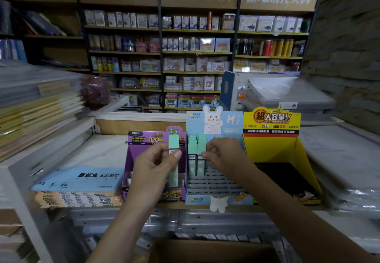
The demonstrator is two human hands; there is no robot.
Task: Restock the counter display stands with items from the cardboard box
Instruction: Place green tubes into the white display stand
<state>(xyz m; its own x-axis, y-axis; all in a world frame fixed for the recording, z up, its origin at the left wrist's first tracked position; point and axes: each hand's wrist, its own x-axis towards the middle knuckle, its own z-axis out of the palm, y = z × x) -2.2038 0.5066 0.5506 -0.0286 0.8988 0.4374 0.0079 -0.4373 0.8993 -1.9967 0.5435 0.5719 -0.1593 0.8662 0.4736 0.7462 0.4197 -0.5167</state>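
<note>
- A slim mint case (pixel 173 147) is held upright in the L hand (pixel 153 166), w/ thumb & fingers curled round it, in front of the purple stand (pixel 131 160).
- The R hand (pixel 223 156) is bent over the blue stand (pixel 218 188). Its fingertips (pixel 204 156) are at the tops of the standing cases (pixel 197 149); a pinch can't be told.
- Step in hand, prob.: the held case is to be put in the next free hole.
- Best pushed straight down, close beside the row, so no neighbour gets tipped.
- Cases look smooth, hard, long & flat. The blue stand looks like thin card w/ a grid of small square holes, mostly bare.
- The cardboard box (pixel 205 250) is seen down below.
</note>
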